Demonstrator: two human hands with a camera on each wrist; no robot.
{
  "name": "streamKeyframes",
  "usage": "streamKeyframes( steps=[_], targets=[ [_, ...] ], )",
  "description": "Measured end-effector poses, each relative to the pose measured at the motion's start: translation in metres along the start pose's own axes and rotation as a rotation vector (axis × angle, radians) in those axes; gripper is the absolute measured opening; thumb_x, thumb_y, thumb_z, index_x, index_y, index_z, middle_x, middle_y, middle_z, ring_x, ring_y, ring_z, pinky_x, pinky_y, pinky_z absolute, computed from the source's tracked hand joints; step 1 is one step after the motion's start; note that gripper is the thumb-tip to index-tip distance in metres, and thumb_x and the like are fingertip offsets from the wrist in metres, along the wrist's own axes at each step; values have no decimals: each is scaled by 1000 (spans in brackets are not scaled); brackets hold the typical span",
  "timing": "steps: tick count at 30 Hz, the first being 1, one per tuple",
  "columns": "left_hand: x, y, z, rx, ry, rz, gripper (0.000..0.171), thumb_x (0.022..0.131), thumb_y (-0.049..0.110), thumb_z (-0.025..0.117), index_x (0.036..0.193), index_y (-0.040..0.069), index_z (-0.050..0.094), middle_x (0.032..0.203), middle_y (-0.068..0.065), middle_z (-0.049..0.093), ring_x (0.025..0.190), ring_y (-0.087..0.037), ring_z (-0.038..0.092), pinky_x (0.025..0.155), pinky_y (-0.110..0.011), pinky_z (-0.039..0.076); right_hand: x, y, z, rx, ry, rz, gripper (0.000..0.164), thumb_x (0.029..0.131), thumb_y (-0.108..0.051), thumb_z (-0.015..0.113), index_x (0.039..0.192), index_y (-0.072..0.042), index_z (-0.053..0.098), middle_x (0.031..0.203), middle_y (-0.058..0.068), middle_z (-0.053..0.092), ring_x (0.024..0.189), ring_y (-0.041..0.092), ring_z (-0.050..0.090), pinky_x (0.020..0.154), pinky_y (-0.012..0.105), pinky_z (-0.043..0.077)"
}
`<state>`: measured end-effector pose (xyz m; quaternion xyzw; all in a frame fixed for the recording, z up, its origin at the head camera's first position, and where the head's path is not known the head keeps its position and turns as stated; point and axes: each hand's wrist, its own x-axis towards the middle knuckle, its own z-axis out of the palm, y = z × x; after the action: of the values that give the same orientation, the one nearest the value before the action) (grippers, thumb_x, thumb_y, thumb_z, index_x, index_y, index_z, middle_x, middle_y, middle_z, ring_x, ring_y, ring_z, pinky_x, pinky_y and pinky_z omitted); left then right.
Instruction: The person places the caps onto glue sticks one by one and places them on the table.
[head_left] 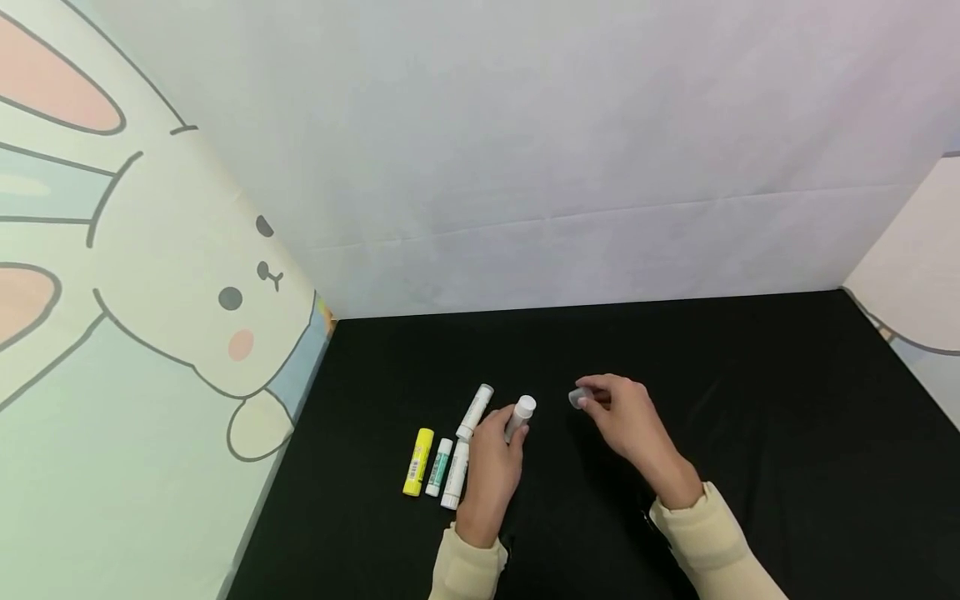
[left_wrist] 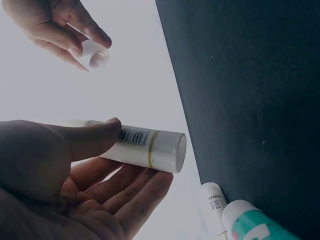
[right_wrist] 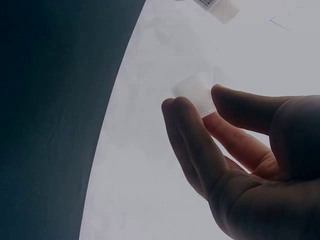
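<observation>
My left hand (head_left: 493, 471) grips a white glue stick (head_left: 522, 410) around its body, one end pointing up and away from me. In the left wrist view, the thumb presses beside a barcode on this glue stick (left_wrist: 135, 142), and a thin yellowish ring circles it near one end. To its right, my right hand (head_left: 630, 421) pinches a small translucent cap (head_left: 577, 398) between thumb and fingers, above the table. Ribbed sides show on the cap (right_wrist: 196, 95) in the right wrist view. A gap separates cap and glue stick.
Left of my left hand lie a yellow glue stick (head_left: 417, 462), a green-and-white one (head_left: 438, 467) and two white tubes, one farther back (head_left: 476, 412) and one nearer (head_left: 454, 477), partly behind the hand. Black cloth (head_left: 712, 375) covers the table; a pale wall (head_left: 562, 150) rises behind.
</observation>
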<state>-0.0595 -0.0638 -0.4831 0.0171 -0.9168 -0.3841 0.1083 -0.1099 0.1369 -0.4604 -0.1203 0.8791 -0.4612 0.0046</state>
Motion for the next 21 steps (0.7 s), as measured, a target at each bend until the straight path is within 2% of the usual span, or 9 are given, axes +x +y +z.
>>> streamKeyframes(
  steps=[10,21],
  targets=[
    [-9,-2,2,12,-17,11,22,93,1,79,115,3,76,105,-10,75,100,-30,74,86,-49,59,-3,-4,7,14,-19,-10,27,100,-1,71,126,5,72,115,20,75,100,32,76,83,44,63],
    [-12,-2,5,33,-36,-9,18,92,0,79,110,4,77,99,-7,74,93,-25,73,82,-47,59,-7,-12,9,37,-69,-4,26,99,-1,71,126,4,73,114,19,74,99,29,75,81,41,63]
  ],
)
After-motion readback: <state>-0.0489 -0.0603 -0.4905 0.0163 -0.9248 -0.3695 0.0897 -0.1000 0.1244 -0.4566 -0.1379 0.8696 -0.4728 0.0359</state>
